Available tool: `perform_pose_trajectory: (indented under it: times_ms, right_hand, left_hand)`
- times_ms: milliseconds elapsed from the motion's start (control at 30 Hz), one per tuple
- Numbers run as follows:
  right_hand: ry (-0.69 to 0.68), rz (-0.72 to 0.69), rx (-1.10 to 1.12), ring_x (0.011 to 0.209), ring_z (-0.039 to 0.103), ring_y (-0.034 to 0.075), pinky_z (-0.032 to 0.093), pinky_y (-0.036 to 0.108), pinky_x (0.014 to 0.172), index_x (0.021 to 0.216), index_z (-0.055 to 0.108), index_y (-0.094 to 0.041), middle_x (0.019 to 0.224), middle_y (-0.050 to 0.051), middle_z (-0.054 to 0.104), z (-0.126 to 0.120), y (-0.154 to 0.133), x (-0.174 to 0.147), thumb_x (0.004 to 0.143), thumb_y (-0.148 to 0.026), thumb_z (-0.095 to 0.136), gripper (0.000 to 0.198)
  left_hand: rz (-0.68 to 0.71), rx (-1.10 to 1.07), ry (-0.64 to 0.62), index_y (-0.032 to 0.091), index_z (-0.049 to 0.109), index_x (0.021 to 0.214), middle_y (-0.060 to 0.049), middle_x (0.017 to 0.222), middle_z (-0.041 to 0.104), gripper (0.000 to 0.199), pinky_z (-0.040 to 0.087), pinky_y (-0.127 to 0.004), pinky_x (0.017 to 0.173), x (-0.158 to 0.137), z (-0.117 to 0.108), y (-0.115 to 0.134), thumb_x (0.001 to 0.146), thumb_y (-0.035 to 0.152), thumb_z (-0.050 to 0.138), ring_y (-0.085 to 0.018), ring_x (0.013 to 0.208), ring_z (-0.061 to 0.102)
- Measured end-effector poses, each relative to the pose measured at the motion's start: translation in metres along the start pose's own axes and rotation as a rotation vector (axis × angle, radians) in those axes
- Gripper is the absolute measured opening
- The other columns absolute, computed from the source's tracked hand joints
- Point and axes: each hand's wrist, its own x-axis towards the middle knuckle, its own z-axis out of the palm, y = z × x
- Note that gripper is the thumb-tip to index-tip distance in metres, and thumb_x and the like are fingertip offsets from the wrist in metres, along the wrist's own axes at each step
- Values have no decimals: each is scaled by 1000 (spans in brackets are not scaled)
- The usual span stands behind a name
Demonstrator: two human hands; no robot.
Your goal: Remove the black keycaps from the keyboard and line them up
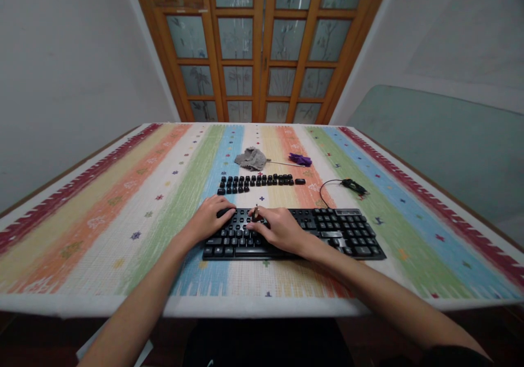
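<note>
Fingers [267, 213] nearly closed, right hand [283, 230] pinches dark piece [256, 213].

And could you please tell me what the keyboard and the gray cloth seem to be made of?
Keyboard: probably black plastic, slightly glossy, judging by its molded shapes and highlights. Gray cloth: likely a soft, matte textile, judging by its rumpled, nubby surface; exact fiber unclear.

A person's bare left hand [210, 217] and right hand [282, 230] extend from slender, uncovered forearms [368, 279] that broaden toward the elbows. A plain black sleeve [454, 356] ends near the right elbow; dark clothing [266, 342] covers the lap, with a small, pale, curved mark [210, 363] at the frame's lower edge.
</note>
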Motion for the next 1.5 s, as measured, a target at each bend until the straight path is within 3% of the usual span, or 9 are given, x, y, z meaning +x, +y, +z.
perform_pose_trajectory:
  times_ms: [167,333,467,733,967,1033,1167,1333,1500]
  right_hand:
    - [-92,33,-172,80,71,25,47,30,69,104,64,-15,90,12,75,-7,-7,10,93,-37,61,25]
    - [-137,88,-202,79,69,22,44,27,67,103,64,-15,88,11,75,-14,-8,20,93,-40,60,27]
    - [-133,154,-114,75,68,20,43,26,65,96,66,-13,83,9,74,-16,-3,26,93,-39,60,27]
    - [-115,132,-1,69,64,17,40,25,62,89,66,-12,78,7,71,-16,1,30,93,-36,61,25]
    - [-94,172,142,68,67,17,44,26,64,84,65,-13,74,6,73,-13,8,33,95,-33,58,24]
    - [-97,244,241,61,65,14,45,24,59,84,64,-13,71,6,73,-12,15,33,96,-32,56,24]
    - [-91,365,442,36,49,7,36,19,37,87,61,-14,73,6,73,-12,26,31,93,-43,56,30]
    - [-55,268,554,37,52,6,39,17,36,89,58,-15,83,7,74,-25,27,24,92,-49,54,35]
    - [-47,206,553,41,55,7,43,19,38,94,59,-15,86,6,72,-35,21,15,92,-46,56,31]
  left_hand:
    - [-2,7,2,20,70,96,-6,93,67,23,45,-41,86,0,0,0,95,32,50,-23,93,59]
    - [-19,8,-8,19,70,96,-6,94,67,22,45,-41,88,0,1,0,95,30,51,-23,94,59]
    - [-25,15,-12,18,70,97,-7,94,67,22,44,-41,88,0,0,1,95,29,51,-23,95,59]
    - [-23,20,-11,18,70,97,-7,94,66,22,43,-41,87,-1,1,0,95,29,51,-23,94,59]
    - [-13,10,0,19,70,96,-7,94,67,23,44,-41,87,0,1,1,96,31,50,-23,93,59]
    - [-16,2,5,19,70,95,-7,95,67,24,44,-40,86,0,1,1,96,32,50,-23,93,59]
    - [-18,-21,4,19,70,94,-6,94,68,25,45,-40,87,1,0,-2,96,34,50,-22,93,60]
    - [49,-62,64,19,70,93,-6,93,68,24,46,-39,86,5,-4,5,96,35,52,-21,91,61]
    - [164,-110,84,20,67,104,-5,97,68,23,47,-36,85,12,-9,32,91,39,62,-20,93,61]
